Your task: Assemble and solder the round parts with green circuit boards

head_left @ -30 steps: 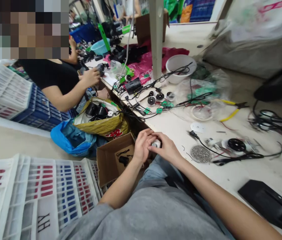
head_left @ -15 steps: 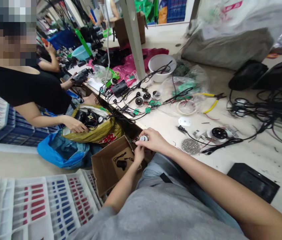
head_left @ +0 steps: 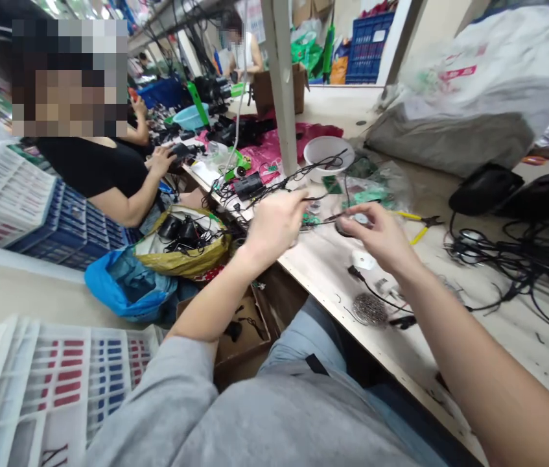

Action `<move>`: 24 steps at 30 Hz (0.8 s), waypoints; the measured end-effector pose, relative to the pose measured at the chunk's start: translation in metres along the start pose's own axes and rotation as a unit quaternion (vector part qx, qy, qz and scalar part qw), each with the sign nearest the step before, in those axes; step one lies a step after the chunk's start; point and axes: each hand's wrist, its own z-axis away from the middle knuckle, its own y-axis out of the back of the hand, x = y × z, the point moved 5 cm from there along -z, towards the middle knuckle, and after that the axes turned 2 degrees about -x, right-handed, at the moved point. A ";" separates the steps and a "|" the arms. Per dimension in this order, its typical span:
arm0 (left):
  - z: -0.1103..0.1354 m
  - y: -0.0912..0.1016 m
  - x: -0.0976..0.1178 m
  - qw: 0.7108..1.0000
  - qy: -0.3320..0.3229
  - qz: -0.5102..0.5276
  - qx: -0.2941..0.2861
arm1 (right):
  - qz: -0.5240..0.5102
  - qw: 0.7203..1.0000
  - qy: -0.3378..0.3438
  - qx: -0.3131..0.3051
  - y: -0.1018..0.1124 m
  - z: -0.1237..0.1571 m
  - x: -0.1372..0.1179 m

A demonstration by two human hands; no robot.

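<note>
Right hand (head_left: 384, 240) pinches a small round part (head_left: 348, 226) over the bench (head_left: 325, 275), left hand (head_left: 274, 224) half-closed near tangled wires (head_left: 279, 183)

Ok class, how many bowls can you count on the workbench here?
2: a white bowl beside the post, and a teal bowl farther along the bench; clutter may hide others.

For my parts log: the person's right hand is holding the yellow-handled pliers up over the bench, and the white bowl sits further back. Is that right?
Not quite. The head view shows the right hand holding a small dark round part, while the yellow-handled pliers lie on the bench. The white bowl does sit further back.
</note>
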 end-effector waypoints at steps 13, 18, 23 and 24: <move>-0.012 -0.070 -0.133 0.930 0.310 0.186 -0.063 | 0.335 0.935 0.096 -0.067 -0.031 -0.010 0.079; 0.042 0.044 -0.264 0.881 0.471 -0.020 0.040 | 0.380 0.919 0.081 -0.070 0.000 -0.004 0.078; 0.118 0.076 -0.334 0.826 0.553 -0.099 0.039 | 0.365 0.930 0.035 -0.023 0.028 0.013 0.060; 0.128 0.074 -0.340 0.821 0.560 -0.101 0.041 | 0.361 0.932 0.030 -0.018 0.029 0.018 0.055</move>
